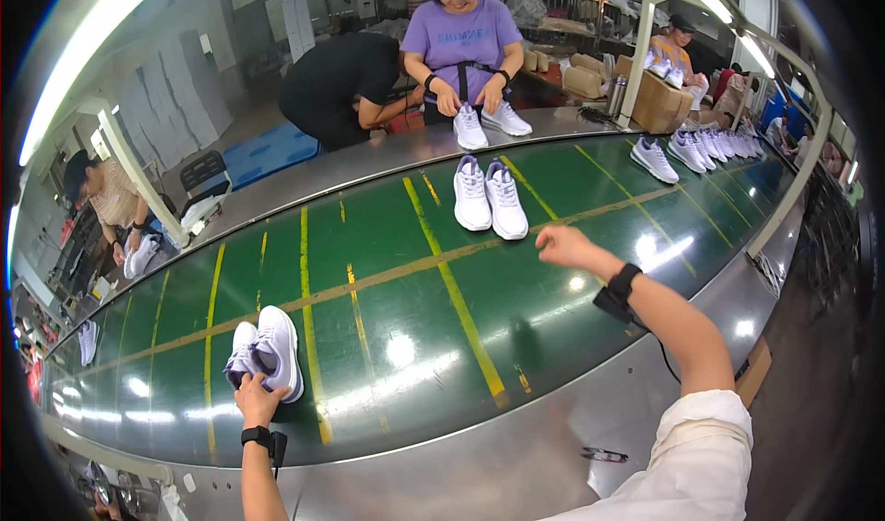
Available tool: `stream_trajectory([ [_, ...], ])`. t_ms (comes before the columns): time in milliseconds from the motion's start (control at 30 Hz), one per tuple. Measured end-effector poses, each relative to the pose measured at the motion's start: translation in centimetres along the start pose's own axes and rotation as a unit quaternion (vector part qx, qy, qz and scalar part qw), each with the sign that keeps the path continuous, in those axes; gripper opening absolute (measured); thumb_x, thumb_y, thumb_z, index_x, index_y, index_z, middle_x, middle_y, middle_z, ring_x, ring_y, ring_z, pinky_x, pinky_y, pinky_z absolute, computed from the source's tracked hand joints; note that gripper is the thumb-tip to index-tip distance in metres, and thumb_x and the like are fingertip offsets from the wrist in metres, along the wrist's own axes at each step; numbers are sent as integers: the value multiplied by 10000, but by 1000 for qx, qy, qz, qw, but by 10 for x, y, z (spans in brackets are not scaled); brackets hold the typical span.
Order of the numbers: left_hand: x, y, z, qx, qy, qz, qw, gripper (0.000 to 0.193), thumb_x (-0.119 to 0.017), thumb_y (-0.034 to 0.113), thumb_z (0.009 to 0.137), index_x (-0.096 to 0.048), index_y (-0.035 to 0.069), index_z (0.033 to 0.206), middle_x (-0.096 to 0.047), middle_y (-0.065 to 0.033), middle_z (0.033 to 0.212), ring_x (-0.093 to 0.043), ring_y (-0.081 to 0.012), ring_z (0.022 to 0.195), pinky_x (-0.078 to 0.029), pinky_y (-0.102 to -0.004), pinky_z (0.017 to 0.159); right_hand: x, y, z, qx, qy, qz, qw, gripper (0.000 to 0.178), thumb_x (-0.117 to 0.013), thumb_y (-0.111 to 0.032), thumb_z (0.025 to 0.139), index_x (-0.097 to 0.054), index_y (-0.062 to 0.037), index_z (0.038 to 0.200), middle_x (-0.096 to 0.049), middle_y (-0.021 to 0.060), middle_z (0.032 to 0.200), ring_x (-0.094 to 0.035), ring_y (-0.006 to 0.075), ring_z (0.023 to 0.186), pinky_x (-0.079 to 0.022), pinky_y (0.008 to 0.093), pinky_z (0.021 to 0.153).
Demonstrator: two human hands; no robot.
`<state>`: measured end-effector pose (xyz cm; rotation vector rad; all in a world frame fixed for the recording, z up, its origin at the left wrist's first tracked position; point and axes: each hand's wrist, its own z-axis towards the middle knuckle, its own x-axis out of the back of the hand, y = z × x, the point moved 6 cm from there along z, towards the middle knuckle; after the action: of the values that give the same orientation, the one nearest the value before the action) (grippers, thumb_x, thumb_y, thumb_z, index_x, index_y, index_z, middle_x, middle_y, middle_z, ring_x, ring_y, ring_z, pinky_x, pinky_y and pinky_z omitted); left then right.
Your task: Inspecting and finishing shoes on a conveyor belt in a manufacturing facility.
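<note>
A pair of white sneakers (282, 350) with lavender linings rests on the green conveyor belt (369, 355) at the left. My left hand (257, 401) has its fingers closed on the heel ends of that pair, thumb and fingers at the collars. Stretched out over the belt's middle, my right hand (573, 248) is curled closed, and nothing shows in it. Just beyond it stands a second white pair of sneakers (490, 196), toes toward me, apart from my fingers.
Across the belt, a person in a purple shirt (466, 37) touches another white pair (472, 127) on the metal ledge. More white sneakers (696, 148) line the belt's far right. Small snips (605, 455) lie on the near metal edge. A metal frame post (793, 184) rises at right.
</note>
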<state>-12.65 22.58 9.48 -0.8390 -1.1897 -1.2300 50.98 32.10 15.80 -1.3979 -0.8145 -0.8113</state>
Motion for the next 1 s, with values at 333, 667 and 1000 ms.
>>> stream_trajectory([
  [333,16,151,-94,-205,-22,-169,964,387,-766,172,715,-602,35,1038,-517,-214,1262,-526,-349,1096,-413,-453,896,-20,-2,198,-48,113,-101,987,701,-782,-368,653,-553,-92,1255,-576,218,1205,-553,350,1140,-451,392,962],
  [667,-57,179,-116,48,-357,-490,794,186,-696,85,826,-657,26,998,-623,-82,876,-558,-134,694,-456,-243,635,-65,-5,298,-139,90,-156,974,1023,-665,-695,654,-336,-107,1424,-607,200,1207,-604,370,1087,-470,451,908],
  [1000,-91,165,-126,180,-309,-577,735,138,-601,115,921,-631,-10,973,-667,-59,737,-546,-64,438,-413,-189,388,-84,-31,215,44,41,-155,986,786,-762,-385,629,-412,-110,1276,-656,225,990,-640,375,928,-498,445,809],
])
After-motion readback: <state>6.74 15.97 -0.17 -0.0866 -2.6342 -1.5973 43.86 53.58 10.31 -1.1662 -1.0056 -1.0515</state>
